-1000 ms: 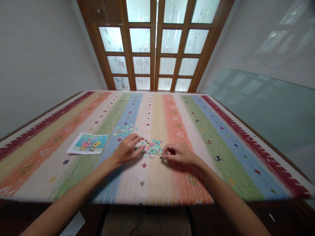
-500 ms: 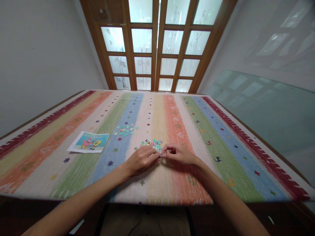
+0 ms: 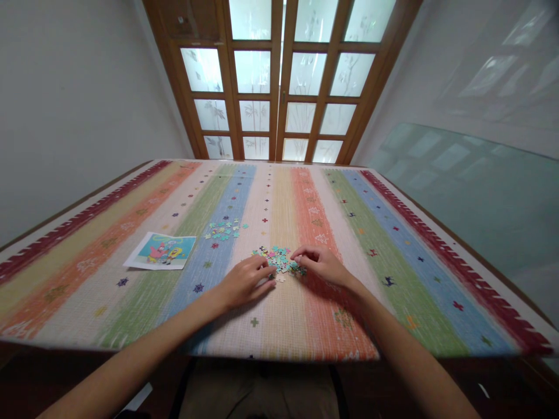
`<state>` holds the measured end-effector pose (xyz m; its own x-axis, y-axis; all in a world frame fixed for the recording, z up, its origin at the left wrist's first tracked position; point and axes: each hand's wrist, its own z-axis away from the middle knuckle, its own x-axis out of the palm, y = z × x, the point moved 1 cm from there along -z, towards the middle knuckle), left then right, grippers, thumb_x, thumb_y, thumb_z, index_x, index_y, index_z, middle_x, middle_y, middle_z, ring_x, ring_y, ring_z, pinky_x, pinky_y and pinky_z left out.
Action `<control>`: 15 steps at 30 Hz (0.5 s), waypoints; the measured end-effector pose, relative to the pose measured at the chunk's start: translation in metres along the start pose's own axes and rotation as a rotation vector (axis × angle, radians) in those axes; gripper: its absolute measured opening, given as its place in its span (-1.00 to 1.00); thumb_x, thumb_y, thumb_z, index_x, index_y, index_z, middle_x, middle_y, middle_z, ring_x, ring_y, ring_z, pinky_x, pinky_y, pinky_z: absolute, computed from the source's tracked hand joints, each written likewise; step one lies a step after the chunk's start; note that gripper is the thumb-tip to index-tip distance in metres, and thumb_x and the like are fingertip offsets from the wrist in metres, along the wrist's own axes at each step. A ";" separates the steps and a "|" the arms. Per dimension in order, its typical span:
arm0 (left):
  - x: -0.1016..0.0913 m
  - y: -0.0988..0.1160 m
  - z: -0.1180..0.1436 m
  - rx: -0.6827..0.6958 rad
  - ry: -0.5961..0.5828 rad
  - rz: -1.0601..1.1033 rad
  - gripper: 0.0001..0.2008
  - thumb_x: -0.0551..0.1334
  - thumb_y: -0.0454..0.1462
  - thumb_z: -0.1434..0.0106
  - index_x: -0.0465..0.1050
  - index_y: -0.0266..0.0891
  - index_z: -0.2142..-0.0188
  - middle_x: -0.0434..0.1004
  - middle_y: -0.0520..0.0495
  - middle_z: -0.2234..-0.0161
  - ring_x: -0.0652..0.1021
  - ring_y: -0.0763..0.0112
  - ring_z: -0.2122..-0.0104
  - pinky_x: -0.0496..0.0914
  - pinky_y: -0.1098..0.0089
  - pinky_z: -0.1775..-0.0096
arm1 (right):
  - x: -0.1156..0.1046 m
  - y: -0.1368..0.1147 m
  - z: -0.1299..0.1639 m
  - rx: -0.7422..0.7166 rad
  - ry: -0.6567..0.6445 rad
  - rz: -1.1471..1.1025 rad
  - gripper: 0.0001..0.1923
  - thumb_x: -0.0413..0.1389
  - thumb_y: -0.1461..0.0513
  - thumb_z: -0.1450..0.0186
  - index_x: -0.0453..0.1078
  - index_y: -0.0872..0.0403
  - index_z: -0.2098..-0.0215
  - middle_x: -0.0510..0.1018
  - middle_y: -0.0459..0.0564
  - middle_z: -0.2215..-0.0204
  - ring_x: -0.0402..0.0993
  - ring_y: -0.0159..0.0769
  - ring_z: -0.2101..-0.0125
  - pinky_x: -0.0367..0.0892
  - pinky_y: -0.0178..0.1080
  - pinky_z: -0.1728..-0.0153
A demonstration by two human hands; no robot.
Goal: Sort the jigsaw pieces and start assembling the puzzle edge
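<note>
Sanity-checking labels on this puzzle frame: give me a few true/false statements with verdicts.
1. Both hands, left hand and right hand, rest at the near pile of puzzle pieces. True.
2. The reference picture lies to the right of that pile. False: it lies to the left.
3. A second cluster of pieces sits farther back, to the left. True.
4. The tablecloth is plain white. False: it is striped in many colours.

- One head-worn view, looking forward and down across the table point(image 3: 393, 244) toward the doors point(image 3: 279, 87).
- Hands close below.
</note>
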<state>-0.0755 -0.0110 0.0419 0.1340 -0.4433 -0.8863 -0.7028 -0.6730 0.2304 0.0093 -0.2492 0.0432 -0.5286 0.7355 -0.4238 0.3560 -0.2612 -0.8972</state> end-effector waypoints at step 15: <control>0.012 0.003 -0.015 -0.088 -0.026 0.209 -0.93 0.22 -0.36 -0.34 0.46 -0.21 0.30 0.45 -0.09 0.26 0.48 0.28 0.23 0.40 0.27 0.18 | -0.004 0.005 -0.003 -0.015 0.096 0.057 -0.71 0.14 0.08 -0.30 0.60 0.10 0.26 0.57 -0.03 0.49 0.40 -0.31 0.46 0.28 -0.27 0.41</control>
<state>-0.0659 -0.0275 0.0381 -0.0272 -0.5641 -0.8252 -0.6493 -0.6177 0.4437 0.0154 -0.2521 0.0406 -0.4315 0.7763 -0.4595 0.3952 -0.2952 -0.8699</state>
